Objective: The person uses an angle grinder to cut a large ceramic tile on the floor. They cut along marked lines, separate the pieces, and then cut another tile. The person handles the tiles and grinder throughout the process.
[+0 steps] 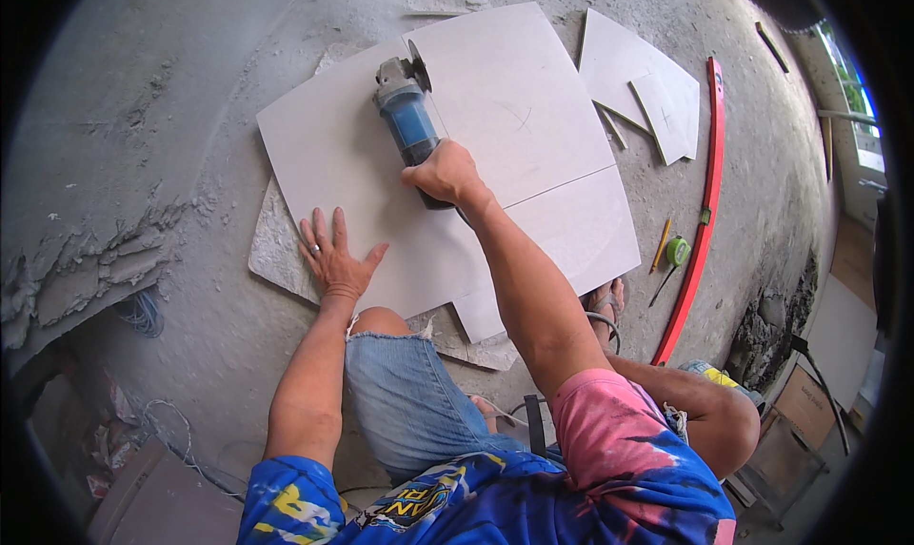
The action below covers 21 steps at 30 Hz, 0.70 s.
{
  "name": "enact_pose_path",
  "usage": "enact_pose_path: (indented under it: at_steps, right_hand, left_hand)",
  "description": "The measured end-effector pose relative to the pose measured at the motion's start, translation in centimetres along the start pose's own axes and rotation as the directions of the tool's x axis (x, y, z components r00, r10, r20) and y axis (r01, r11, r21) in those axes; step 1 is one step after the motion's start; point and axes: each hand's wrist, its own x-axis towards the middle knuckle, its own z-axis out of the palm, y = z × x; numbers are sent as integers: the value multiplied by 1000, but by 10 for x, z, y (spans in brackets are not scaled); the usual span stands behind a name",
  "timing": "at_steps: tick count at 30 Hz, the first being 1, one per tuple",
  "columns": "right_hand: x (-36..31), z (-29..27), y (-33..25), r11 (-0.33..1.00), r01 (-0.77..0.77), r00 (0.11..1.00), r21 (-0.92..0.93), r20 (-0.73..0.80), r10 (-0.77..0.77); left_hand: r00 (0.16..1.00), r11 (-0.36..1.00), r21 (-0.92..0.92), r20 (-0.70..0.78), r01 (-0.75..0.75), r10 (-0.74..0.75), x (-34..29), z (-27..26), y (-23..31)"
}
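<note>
My right hand (446, 174) is wrapped round the body of a blue and black angle grinder (409, 123). Its thin cutting disc (419, 66) stands upright at the far end, on or just above a large off-white tile (328, 145). A straight line runs through the tile near the disc; whether it is drawn or cut I cannot tell. Another line crosses the tile's right part, and a faint cross is marked there. My left hand (335, 259) lies flat on the tile's near left corner, fingers spread, with a ring on one finger.
Rough slab pieces (281, 245) lie under the tile. Cut tile offcuts (633, 79) rest at the far right. Beside them are a long red spirit level (705, 212), a green tape measure (677, 251) and a yellow pencil (661, 244). Broken concrete (86, 269) rises at left.
</note>
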Motion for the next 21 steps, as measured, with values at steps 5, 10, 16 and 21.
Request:
enact_pose_path:
  at_steps: [5,10,16,21]
  right_hand:
    - [0,-1,-1,1000,-1,1000,0,13,1]
    - [1,-2,-2,1000,-5,1000,5,23,5]
    - [3,0,0,1000,-6,1000,-3,15,6]
    - [1,-1,-1,1000,-7,1000,-1,26,7]
  left_hand:
    - [1000,1000,4,9,4,-4,0,-1,0]
    - [1000,1000,6,4,3,-3,0,2,-1]
    - [1000,1000,9,20,9,-9,0,0,1]
    - [1000,1000,16,15,9,-9,0,1,-1]
